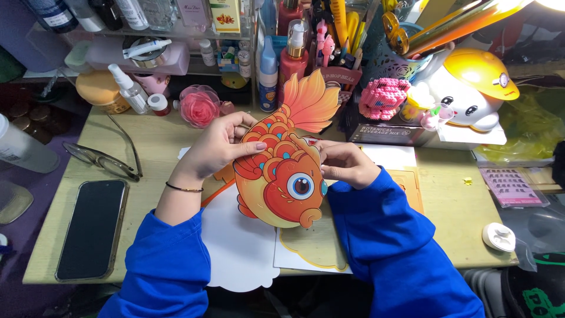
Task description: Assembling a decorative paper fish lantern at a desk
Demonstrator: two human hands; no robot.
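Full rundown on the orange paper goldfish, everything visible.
The paper goldfish is a layered card cut-out, orange and red with blue accents, scalloped scales, one big blue eye, a small mouth at its lower edge and a fanned orange tail pointing up. It looks printed and glossy. It is held above the desk, head toward the camera. The left hand grips its upper left edge, thumb across the scales; the right hand holds its right side. White backing sheets lie beneath.

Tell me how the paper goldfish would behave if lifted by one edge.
The goldfish looks like thin layered card, so probably light. Held between left hand and right hand, it keeps its shape, so fairly stiff. Its fanned tail would likely crease easily.
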